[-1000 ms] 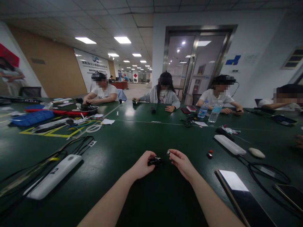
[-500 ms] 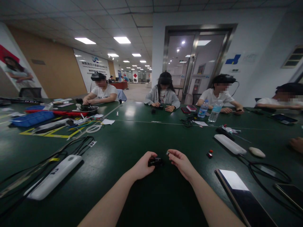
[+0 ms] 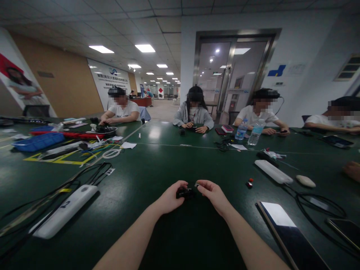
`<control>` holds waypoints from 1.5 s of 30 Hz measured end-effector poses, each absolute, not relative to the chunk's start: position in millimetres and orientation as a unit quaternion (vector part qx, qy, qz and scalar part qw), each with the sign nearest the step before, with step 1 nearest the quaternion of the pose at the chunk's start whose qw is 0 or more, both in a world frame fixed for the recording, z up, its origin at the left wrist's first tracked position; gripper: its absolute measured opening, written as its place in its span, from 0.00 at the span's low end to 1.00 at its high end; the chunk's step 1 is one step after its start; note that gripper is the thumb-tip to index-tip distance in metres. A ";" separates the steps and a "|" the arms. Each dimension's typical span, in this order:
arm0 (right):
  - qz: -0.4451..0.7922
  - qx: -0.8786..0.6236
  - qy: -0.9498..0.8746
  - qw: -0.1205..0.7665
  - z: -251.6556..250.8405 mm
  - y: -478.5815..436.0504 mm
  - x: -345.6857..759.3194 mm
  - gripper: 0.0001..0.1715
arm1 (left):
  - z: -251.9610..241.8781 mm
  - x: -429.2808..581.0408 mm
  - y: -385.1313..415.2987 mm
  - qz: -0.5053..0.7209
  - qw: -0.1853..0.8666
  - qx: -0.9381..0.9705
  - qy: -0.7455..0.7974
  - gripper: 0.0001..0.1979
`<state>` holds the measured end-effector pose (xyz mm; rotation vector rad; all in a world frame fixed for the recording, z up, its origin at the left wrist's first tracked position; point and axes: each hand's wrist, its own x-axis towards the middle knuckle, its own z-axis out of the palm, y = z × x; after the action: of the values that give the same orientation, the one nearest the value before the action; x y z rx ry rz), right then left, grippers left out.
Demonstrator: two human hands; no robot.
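Black object (image 3: pixel 185 192), small, sits at the near middle of the green tabletop (image 3: pixel 157 165), gripped between thumb and fingers of the left hand (image 3: pixel 172 197); cannot tell whether it touches the surface. Just beside it, right hand (image 3: pixel 213 193) pinches a small pale piece (image 3: pixel 196 184) near the black object's right end, fingertips close together. Farther out: red-and-dark item (image 3: pixel 249 183) and white-patched flat device (image 3: pixel 289 232) to the right, white power strip (image 3: pixel 64 212) marked 2 to the left, blue-labelled bottle (image 3: pixel 241 131) upright across the tabletop.
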<state>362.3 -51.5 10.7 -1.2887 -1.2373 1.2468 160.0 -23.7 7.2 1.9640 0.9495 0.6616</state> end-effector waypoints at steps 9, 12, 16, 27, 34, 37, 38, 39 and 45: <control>0.507 -0.490 -0.565 0.429 9.8 -53.3 349.4 0.14 | 9.1 157.2 -24.3 0.269 0.339 0.806 0.403 0.21; 0.503 -0.492 -0.571 0.422 7.3 -52.6 350.2 0.14 | 10.8 157.6 -26.1 0.257 0.333 0.816 0.396 0.17; 0.501 -0.496 -0.571 0.419 7.8 -52.9 349.8 0.14 | 8.4 158.3 -25.5 0.253 0.329 0.832 0.368 0.10; 0.489 -0.519 -0.594 0.373 -5.5 -41.5 357.5 0.20 | 13.8 163.1 -26.8 0.187 0.152 0.890 0.386 0.09; 0.494 -0.532 -0.588 0.358 -12.7 -33.0 365.7 0.24 | 7.1 163.1 -23.3 0.154 0.242 0.865 0.411 0.12; 0.486 -0.534 -0.593 0.355 -6.9 -36.4 363.1 0.25 | 4.9 162.7 -24.9 0.189 0.329 0.814 0.439 0.16; 0.484 -0.537 -0.596 0.350 -4.9 -37.1 362.0 0.25 | 5.2 163.1 -25.3 0.199 0.355 0.800 0.441 0.18; 0.478 -0.541 -0.599 0.347 -3.3 -37.6 361.1 0.25 | 5.9 163.7 -25.7 0.206 0.376 0.788 0.441 0.19; 0.450 -0.541 -0.624 0.341 -2.8 -35.9 359.4 0.24 | 7.7 168.3 -26.4 0.210 0.399 0.781 0.432 0.21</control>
<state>359.4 -35.9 -2.8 -1.4066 -1.6232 1.1701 168.3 -26.4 7.7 1.9765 1.0935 0.5310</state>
